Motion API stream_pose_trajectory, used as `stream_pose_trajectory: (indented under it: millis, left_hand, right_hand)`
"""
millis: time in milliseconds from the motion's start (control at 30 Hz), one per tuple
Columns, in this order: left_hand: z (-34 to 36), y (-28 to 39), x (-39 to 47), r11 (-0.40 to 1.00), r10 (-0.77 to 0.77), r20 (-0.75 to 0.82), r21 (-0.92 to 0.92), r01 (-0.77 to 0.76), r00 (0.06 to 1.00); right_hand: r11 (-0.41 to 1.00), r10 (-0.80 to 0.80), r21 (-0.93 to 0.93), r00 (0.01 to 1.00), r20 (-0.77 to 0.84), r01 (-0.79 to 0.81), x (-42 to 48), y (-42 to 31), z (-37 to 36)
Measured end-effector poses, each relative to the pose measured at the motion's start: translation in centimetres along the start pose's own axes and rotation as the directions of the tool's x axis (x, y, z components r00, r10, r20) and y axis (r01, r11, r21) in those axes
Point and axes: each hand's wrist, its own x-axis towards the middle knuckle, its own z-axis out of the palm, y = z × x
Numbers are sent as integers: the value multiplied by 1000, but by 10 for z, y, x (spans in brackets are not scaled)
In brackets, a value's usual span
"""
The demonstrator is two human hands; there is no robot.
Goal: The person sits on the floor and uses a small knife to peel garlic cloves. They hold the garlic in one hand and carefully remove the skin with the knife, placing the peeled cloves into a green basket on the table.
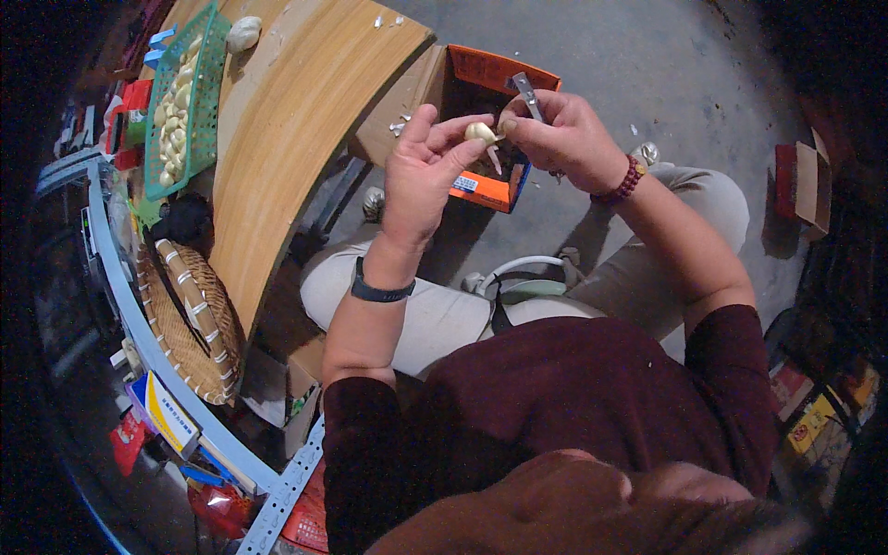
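My left hand [420, 177] pinches a pale peeled garlic clove [479, 132] between thumb and fingers. In my right hand [565, 142] is a small flat metal tool [528, 96], which looks like a knife; its end sticks up past the fingers. My right thumb and fingertips are close beside the clove, where a strip of skin [494, 159] hangs down. Both hands are above an open orange cardboard box [489, 194] on the floor. Its inside is dark, and the hands partly cover it.
On the wooden table [291, 118] to the left stand a green plastic basket [210, 104] of peeled garlic cloves and a whole garlic bulb [243, 34]. A woven bamboo tray [166, 326] leans by a blue metal shelf frame [149, 305]. A small carton [810, 187] sits on the floor at right.
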Motion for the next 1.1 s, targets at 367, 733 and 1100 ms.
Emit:
stream_pose_trajectory:
  millis: [367, 733, 1100]
  left_hand:
    - [-14, -4, 9, 969, -149, -96, -213, 126, 984]
    - [13, 9, -3, 892, 99, 4, 444, -90, 995]
    - [4, -12, -3, 872, 242, 9, 436, -222, 970]
  right_hand:
    - [1000, 2, 17, 997, 74, -3, -5, -4, -6]
    - [984, -131, -126, 990, -59, 123, 5, 20, 1]
    - [1000, 24, 3, 998, 60, -25, 6, 15, 14]
